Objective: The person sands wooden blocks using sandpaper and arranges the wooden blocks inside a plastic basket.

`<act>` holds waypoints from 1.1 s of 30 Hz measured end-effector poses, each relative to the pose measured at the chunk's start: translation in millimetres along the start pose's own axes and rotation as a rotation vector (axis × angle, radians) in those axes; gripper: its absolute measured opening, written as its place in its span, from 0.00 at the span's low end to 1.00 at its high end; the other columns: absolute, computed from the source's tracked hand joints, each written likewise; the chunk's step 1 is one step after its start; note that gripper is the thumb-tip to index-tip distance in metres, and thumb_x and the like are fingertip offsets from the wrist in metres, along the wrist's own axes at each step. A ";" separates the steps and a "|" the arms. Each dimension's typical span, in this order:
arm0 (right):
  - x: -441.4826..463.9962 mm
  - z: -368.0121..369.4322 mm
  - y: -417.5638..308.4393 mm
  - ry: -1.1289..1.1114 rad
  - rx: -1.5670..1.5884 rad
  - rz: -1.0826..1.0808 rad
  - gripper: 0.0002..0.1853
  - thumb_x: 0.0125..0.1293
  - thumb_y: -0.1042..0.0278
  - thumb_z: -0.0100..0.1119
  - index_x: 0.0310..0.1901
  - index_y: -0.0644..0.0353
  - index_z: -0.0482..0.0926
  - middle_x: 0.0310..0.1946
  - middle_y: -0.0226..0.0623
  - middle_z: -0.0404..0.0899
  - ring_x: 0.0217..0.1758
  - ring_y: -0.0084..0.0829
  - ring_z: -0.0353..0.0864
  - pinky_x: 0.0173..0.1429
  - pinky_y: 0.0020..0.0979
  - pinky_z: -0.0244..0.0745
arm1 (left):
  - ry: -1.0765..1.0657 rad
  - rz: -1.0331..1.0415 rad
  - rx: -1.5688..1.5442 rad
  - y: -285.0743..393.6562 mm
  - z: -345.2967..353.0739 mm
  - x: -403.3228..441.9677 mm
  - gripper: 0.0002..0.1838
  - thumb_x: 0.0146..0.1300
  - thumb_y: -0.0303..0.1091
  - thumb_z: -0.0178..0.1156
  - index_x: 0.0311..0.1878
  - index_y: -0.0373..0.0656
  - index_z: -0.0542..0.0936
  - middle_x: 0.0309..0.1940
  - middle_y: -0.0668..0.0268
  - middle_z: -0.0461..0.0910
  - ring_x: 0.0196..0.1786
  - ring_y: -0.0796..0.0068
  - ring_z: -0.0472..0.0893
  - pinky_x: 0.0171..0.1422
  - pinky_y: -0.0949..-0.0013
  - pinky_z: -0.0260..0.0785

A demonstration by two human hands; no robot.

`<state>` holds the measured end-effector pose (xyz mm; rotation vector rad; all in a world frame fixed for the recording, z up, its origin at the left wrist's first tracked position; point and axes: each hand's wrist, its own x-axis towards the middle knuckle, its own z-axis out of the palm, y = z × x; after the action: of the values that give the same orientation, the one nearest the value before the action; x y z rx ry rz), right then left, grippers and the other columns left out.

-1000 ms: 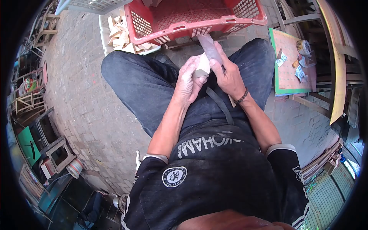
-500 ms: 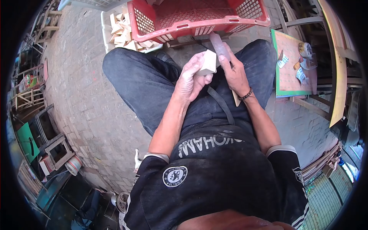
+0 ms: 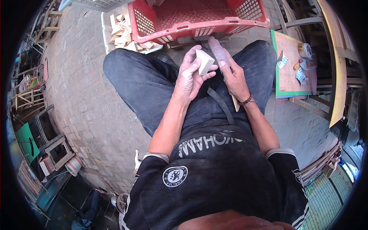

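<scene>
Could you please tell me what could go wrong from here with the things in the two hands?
The pale, angular wooden block may slip, since the left hand holds it with fingers partly spread. The long, greyish-pink bar in the right hand is close to the left hand, so it might scrape it. The bar's far end might also knock the nearby red plastic crate.

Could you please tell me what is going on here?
A seated person's left hand holds a pale angled block, while the right hand grips a long greyish bar close beside it. In front is a red crate; next to that, a white basket holds a heap of pale pieces.
</scene>
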<state>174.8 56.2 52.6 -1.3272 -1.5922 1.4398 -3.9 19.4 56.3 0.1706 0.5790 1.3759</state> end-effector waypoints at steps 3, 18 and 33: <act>1.5 2.5 18.8 -0.022 0.093 -0.030 0.31 0.78 0.55 0.51 0.74 0.68 0.63 0.65 0.53 0.76 0.69 0.36 0.73 0.71 0.33 0.65 | 0.069 0.000 0.037 -2.2 4.8 -1.6 0.24 0.74 0.36 0.59 0.68 0.46 0.64 0.53 0.55 0.78 0.51 0.56 0.86 0.52 0.60 0.85; 3.4 -0.3 16.9 -0.046 0.147 0.160 0.32 0.78 0.49 0.52 0.72 0.64 0.68 0.46 0.35 0.80 0.40 0.19 0.73 0.42 0.22 0.68 | 0.326 0.116 0.288 -16.4 -18.0 9.5 0.13 0.76 0.42 0.58 0.49 0.41 0.74 0.34 0.68 0.78 0.32 0.75 0.84 0.37 0.68 0.83; -3.9 -3.0 2.9 -0.099 0.345 0.212 0.33 0.74 0.52 0.59 0.74 0.60 0.68 0.27 0.19 0.69 0.21 0.11 0.61 0.23 0.21 0.55 | 0.351 0.043 0.388 -22.6 -14.3 11.5 0.13 0.73 0.43 0.61 0.50 0.45 0.73 0.34 0.70 0.79 0.31 0.80 0.82 0.32 0.76 0.77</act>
<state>179.5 53.3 51.2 -1.2623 -1.2149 1.8382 9.8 22.6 30.8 0.2565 1.1415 1.3328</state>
